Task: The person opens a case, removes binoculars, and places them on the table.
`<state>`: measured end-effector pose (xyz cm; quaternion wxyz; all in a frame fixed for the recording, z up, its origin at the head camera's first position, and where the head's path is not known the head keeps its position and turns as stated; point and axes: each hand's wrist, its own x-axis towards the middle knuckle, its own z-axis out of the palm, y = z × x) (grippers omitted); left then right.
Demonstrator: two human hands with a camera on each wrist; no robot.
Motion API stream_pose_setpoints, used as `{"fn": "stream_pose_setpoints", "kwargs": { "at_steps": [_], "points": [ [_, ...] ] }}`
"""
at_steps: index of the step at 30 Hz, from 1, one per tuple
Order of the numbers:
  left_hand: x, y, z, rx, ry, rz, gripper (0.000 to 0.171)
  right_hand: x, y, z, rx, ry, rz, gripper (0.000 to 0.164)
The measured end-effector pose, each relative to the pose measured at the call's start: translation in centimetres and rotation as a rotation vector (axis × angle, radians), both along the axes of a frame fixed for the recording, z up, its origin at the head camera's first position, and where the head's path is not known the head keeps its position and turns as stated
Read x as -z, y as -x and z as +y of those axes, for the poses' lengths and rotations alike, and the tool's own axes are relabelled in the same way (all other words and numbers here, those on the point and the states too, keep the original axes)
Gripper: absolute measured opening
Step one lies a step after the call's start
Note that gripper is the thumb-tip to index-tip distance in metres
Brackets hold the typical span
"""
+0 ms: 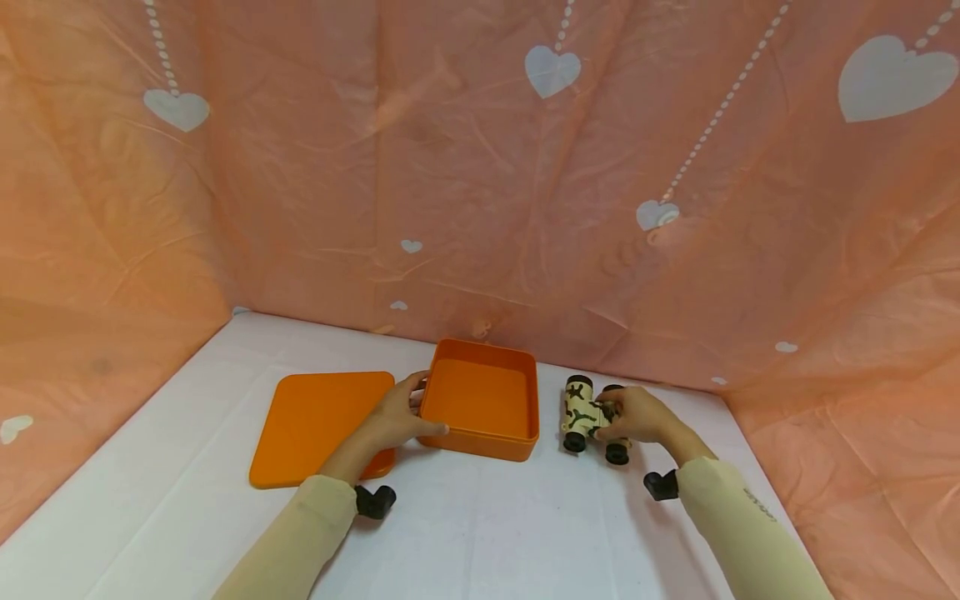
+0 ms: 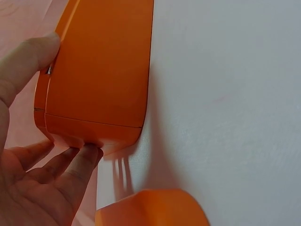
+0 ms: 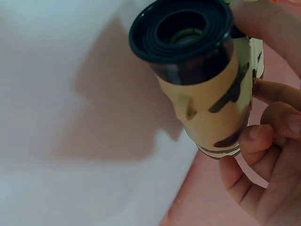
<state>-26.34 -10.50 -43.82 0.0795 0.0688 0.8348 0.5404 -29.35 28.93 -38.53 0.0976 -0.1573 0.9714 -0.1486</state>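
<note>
An open orange square box (image 1: 480,444) stands near the back of the table, with nothing inside it. My left hand (image 1: 393,417) holds its left side. In the left wrist view the thumb lies at the rim of the box (image 2: 101,66) while the other fingers touch the side wall. To the right, my right hand (image 1: 637,415) grips camouflage-patterned toy binoculars (image 1: 579,412) with black end rings, the fingers across their middle and right barrel. The right wrist view shows one barrel of the binoculars (image 3: 202,99) close up, black eyepiece toward the camera, its shadow falling on the tabletop.
A flat orange lid (image 1: 322,408) lies left of the box, partly under the left forearm. White cloth covers the table (image 1: 525,533). Pink fabric (image 1: 465,192) with white hearts rises behind and on both sides. A black wrist mount (image 1: 375,502) sticks out from each sleeve.
</note>
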Motion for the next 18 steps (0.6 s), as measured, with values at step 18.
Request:
{"fn": "stream_pose_setpoints", "kwargs": {
  "at_steps": [18],
  "points": [
    [-0.2, -0.1, 0.2, 0.002, 0.0, -0.001, 0.098, 1.3, 0.2, 0.4, 0.009, -0.025, 0.022, 0.066]
  ]
}}
